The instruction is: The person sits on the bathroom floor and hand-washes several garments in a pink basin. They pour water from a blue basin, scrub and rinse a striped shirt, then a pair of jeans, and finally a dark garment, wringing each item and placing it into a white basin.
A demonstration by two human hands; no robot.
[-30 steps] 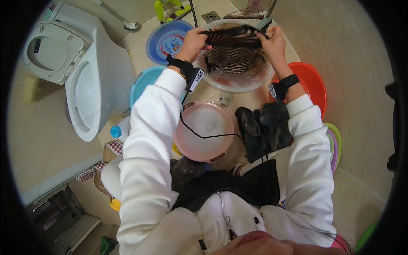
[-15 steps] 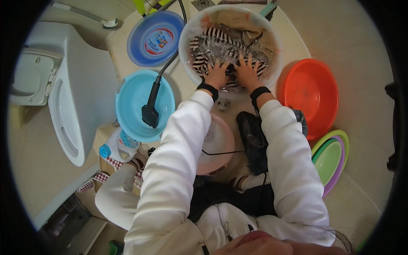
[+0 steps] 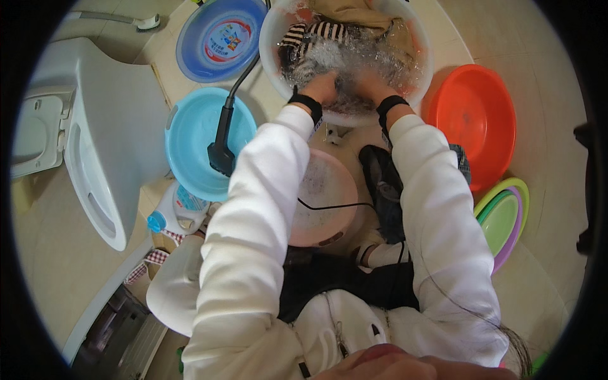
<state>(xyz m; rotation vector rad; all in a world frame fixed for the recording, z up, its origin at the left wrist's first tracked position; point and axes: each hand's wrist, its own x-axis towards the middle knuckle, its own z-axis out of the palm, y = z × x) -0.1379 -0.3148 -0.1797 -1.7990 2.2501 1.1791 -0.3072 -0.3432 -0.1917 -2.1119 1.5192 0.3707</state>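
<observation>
A pale, translucent basin (image 3: 271, 54) at the top of the view holds churning, sudsy water and wet laundry. Inside lie a black-and-cream striped garment (image 3: 328, 30) and a tan cloth (image 3: 361, 14). My left hand (image 3: 324, 87) and my right hand (image 3: 372, 85) are side by side at the basin's near part, thrust down into the splashing water. Spray and blur conceal the fingers of both, so whether they grip any fabric is hidden. Black bands circle both wrists, below white sleeves.
A pink basin (image 3: 332, 190) with suds stands between my arms, beside dark clothing (image 3: 383, 183). Left are a light-blue basin (image 3: 190, 123) with a black shower head (image 3: 221, 157), a blue basin (image 3: 193, 47) and a detergent bottle (image 3: 180, 212). Right are a red basin (image 3: 475, 126) and nested basins (image 3: 500, 221).
Both hands went from spread fingers on the striped garment down into the water, which now splashes harder. The whole view has shifted, with the washing basin higher in the picture.
</observation>
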